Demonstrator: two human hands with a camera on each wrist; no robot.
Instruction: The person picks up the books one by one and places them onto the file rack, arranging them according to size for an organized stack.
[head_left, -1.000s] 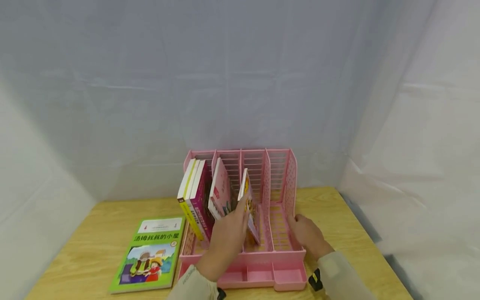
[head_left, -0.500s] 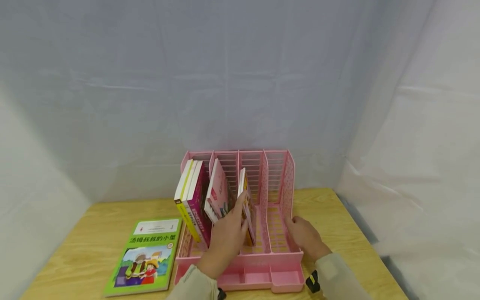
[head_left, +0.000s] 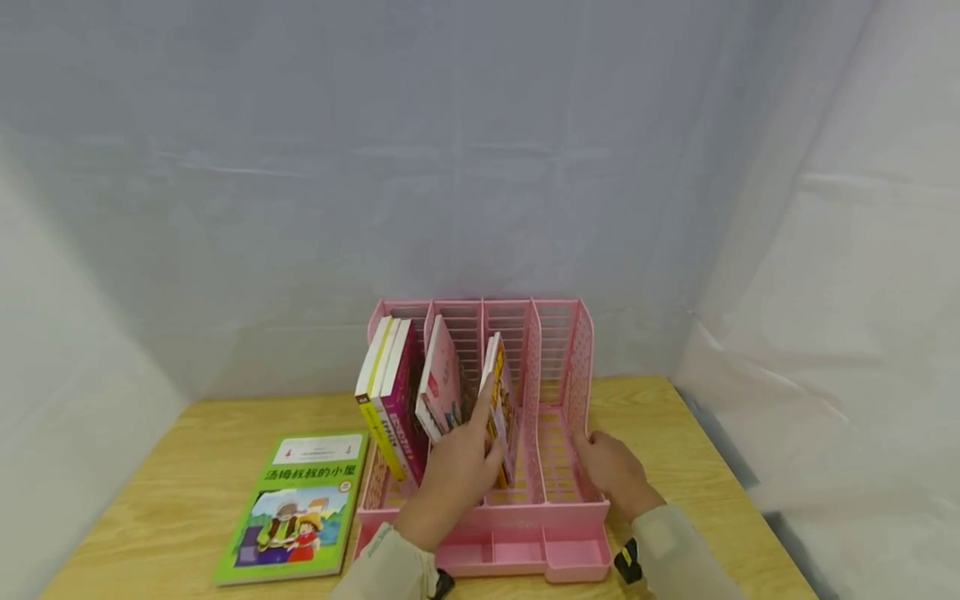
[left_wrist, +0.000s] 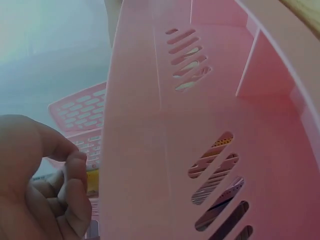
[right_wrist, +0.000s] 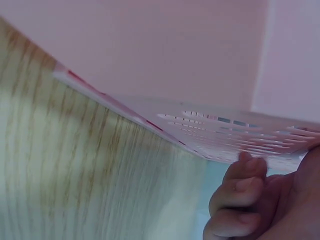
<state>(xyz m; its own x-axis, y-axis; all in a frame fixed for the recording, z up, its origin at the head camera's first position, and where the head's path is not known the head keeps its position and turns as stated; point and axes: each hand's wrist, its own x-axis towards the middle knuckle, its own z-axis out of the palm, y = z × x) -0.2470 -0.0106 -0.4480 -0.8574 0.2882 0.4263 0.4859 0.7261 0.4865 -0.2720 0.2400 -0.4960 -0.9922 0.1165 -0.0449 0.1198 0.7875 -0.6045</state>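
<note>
A pink slatted book rack [head_left: 525, 514] with upright dividers stands on the table. My left hand [head_left: 456, 469] reaches over its front and pinches a thin book [head_left: 507, 392] with a white edge and yellow on its cover, in the third compartment from the left. Curled fingers [left_wrist: 75, 192] show in the left wrist view, with a bit of yellow beyond them. At the rack's right side wall [head_left: 579, 367], my right hand [head_left: 613, 473] grips the wall. The right wrist view has curled fingers [right_wrist: 237, 195] against the outside of that wall.
Thick books [head_left: 397, 400] with yellow and magenta spines fill the leftmost compartment. A pink book [head_left: 442, 375] leans in the second. On the wooden table [head_left: 150, 500], a green picture book [head_left: 300, 508] lies flat to the left. White sheeting [head_left: 480, 167] hangs behind and at the sides.
The thin book in my left hand has tilted to stand more upright, its top shifting slightly right. My right hand has kept its place on the rack's side.
</note>
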